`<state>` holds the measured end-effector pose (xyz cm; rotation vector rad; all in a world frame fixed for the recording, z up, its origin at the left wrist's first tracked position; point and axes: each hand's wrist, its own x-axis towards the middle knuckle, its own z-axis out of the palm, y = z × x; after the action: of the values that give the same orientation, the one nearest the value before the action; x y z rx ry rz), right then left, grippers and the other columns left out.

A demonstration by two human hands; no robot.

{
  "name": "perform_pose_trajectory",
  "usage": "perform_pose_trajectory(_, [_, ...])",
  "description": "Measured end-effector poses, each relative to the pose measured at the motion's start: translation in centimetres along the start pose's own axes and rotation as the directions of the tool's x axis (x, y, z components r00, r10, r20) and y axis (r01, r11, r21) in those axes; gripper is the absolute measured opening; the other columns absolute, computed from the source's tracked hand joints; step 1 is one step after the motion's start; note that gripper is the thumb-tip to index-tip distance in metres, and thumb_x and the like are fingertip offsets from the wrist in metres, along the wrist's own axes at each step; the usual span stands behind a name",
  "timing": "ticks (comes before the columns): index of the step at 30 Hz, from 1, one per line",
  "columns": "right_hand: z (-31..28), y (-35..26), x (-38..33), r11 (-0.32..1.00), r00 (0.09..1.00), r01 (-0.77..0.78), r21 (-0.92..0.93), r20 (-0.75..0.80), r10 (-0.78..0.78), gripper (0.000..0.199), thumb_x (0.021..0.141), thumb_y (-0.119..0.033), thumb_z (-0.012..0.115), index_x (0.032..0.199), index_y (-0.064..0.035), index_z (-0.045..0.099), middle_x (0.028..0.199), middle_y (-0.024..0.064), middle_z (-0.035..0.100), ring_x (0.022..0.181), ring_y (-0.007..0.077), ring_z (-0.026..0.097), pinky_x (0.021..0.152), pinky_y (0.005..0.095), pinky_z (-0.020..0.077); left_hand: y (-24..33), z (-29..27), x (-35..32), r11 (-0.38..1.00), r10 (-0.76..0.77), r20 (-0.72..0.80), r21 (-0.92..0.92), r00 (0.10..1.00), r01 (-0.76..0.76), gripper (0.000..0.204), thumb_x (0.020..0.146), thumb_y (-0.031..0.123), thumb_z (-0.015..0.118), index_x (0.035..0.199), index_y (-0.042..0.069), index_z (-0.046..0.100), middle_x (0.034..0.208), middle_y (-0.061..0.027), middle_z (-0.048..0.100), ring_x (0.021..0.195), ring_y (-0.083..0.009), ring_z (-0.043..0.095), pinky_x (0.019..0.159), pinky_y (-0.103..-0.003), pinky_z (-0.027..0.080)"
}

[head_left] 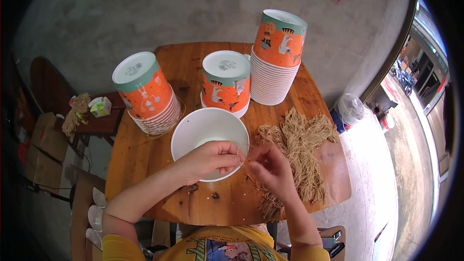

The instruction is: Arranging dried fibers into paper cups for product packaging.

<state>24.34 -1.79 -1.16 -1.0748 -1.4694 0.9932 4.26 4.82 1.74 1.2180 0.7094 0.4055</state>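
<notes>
A paper bucket point(193, 128), white inside, stands mouth up at the middle of the wooden table. My left hand point(212, 160) is over its near side, thumb and fingers closed in a pinch; what they hold is too small to make out. Close by on the right, my right hand point(274, 166) has curled fingers, smeared by motion, so its grip does not show. The fingertips of both hands nearly meet by the bucket's right rim. Next to my right hand lies a loose heap of tan strings point(302, 159).
Upside-down stacks of orange and green paper buckets stand behind: a left stack point(145, 92), a middle stack point(226, 82) and a taller right stack point(278, 58). More tan string point(76, 111) hangs on a side bench at left. An open carton point(84, 208) stands at the lower left.
</notes>
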Motion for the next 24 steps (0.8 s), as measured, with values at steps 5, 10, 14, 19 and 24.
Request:
perform_pose_trajectory(5, [1.2, -0.6, -1.2, 0.917, 0.992, 0.095, -0.388, -0.037, -0.118, 0.018, 0.081, -0.005, 0.074, 0.093, -0.0039, 0.061, 0.084, 0.0034, 0.06, 0.059, 0.012, 0.054, 0.054, 0.0244, 0.0455, 0.0, 0.0, 0.3, 0.999, 0.034, -0.009, 0.017, 0.999, -0.034, 0.012, 0.092, 0.012, 0.059, 0.098, 0.002, 0.062, 0.078, 0.0012, 0.055, 0.07, -0.0062, 0.05, 0.063, -0.02, 0.042])
perform_pose_trajectory(10, [2.2, -0.8, -1.4, 0.969, 0.994, 0.039, -0.244, -0.093, -0.064, 0.012, 0.084, -0.004, 0.071, 0.09, -0.0034, 0.06, 0.08, 0.0038, 0.059, 0.057, 0.0106, 0.053, 0.052, 0.0245, 0.0447, 0.3, 0.1, 0.3, 1.0, 0.016, -0.027, 0.013, 1.0, -0.015, 0.012, 0.092, 0.011, 0.059, 0.099, 0.003, 0.062, 0.08, 0.0012, 0.056, 0.07, -0.0059, 0.05, 0.063, -0.02, 0.041])
perform_pose_trajectory(14, [2.7, -0.8, -1.7, 0.994, 0.978, -0.015, -0.111, -0.21, -0.009, 0.011, 0.085, -0.003, 0.068, 0.091, -0.0025, 0.059, 0.081, 0.0054, 0.059, 0.06, 0.0097, 0.056, 0.053, 0.0238, 0.0463, 0.2, 0.3, 0.5, 1.0, -0.024, -0.02, -0.007, 1.0, 0.024, 0.011, 0.091, 0.011, 0.058, 0.099, 0.004, 0.061, 0.082, 0.0018, 0.057, 0.07, -0.0057, 0.05, 0.063, -0.019, 0.042])
perform_pose_trajectory(19, [1.7, -1.0, -1.5, 0.952, 0.974, 0.028, -0.305, -0.206, -0.095, 0.013, 0.085, -0.005, 0.068, 0.092, -0.0022, 0.058, 0.084, 0.0068, 0.06, 0.063, 0.0134, 0.061, 0.054, 0.0259, 0.0492, 0.1, 0.2, 0.5, 1.0, 0.019, 0.011, 0.001, 1.0, -0.019, 0.009, 0.091, 0.011, 0.058, 0.098, 0.005, 0.061, 0.082, 0.0023, 0.056, 0.07, -0.0055, 0.05, 0.064, -0.02, 0.042])
perform_pose_trajectory(24, [1.8, -0.4, -1.4, 0.921, 0.98, 0.074, -0.383, -0.142, -0.137, 0.013, 0.086, -0.007, 0.069, 0.092, -0.0024, 0.059, 0.078, 0.0031, 0.06, 0.06, 0.0099, 0.057, 0.053, 0.0239, 0.046, 0.0, 0.3, 0.5, 0.998, 0.059, 0.024, -0.001, 0.998, -0.059, 0.008, 0.092, 0.011, 0.059, 0.097, 0.005, 0.061, 0.082, 0.0023, 0.056, 0.071, -0.0053, 0.05, 0.064, -0.019, 0.042])
